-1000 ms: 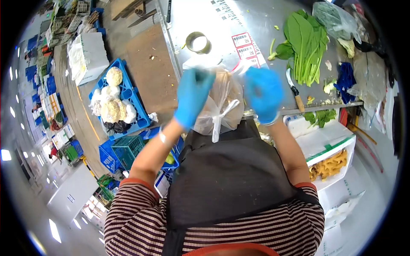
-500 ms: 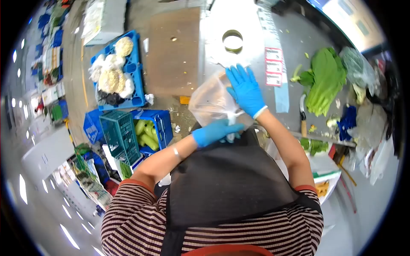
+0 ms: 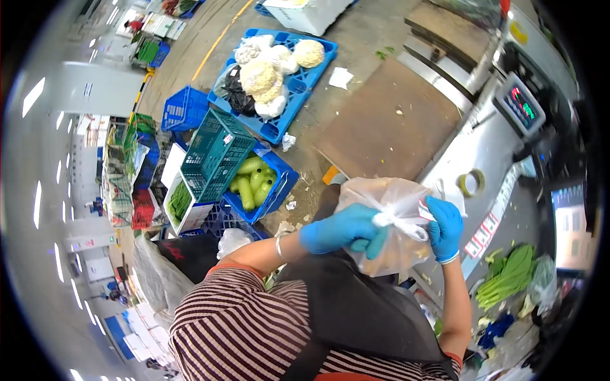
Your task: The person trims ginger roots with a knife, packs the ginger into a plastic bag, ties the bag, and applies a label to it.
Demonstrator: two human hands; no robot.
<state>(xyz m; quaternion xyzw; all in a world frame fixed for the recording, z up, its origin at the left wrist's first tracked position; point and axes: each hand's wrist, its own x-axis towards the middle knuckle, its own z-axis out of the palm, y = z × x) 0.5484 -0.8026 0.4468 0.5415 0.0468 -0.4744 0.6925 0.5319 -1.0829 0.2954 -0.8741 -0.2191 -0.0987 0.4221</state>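
A translucent plastic bag, its neck tied in a white knot, hangs in front of my apron. What it holds is only a pale, blurred shape. My left hand, in a blue glove, is closed at the bag's neck, with its fingers curled beside the knot. On the other side, my right hand, also gloved in blue, pinches a small white-and-red label against the bag near the knot. Its fingertips are partly hidden.
A roll of tape, a label strip and leafy greens lie on the counter, by a scale display. Leftward stand a blue crate of green gourds, a green crate and a blue pallet with bagged goods.
My view has turned left. The bag has been lifted off the counter's edge, its knot now showing. My right hand has gone from lying spread on the counter to pinching a label at the bag.
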